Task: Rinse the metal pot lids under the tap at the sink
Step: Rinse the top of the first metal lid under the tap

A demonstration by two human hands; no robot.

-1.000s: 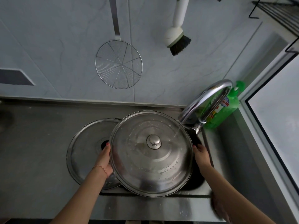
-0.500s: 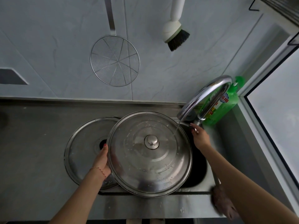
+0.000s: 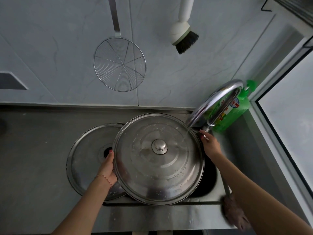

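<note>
A large round metal pot lid with a knob in its middle is held over the sink, streaked with white residue. My left hand grips its left rim. A thin stream of water falls from the curved chrome tap onto the lid's upper right edge. My right hand is off the lid, at the tap's lever by its base; its fingers reach the lever, the grip unclear. A second metal lid lies flat to the left, partly under the first.
A green dish soap bottle stands behind the tap. A wire skimmer and a white brush hang on the wall. A mop-like scrubber leans at the sink's front right corner. Steel counter lies left.
My right hand left the lid's right rim and moved up to the tap lever. The left hand keeps holding the lid, which stayed almost in place.
</note>
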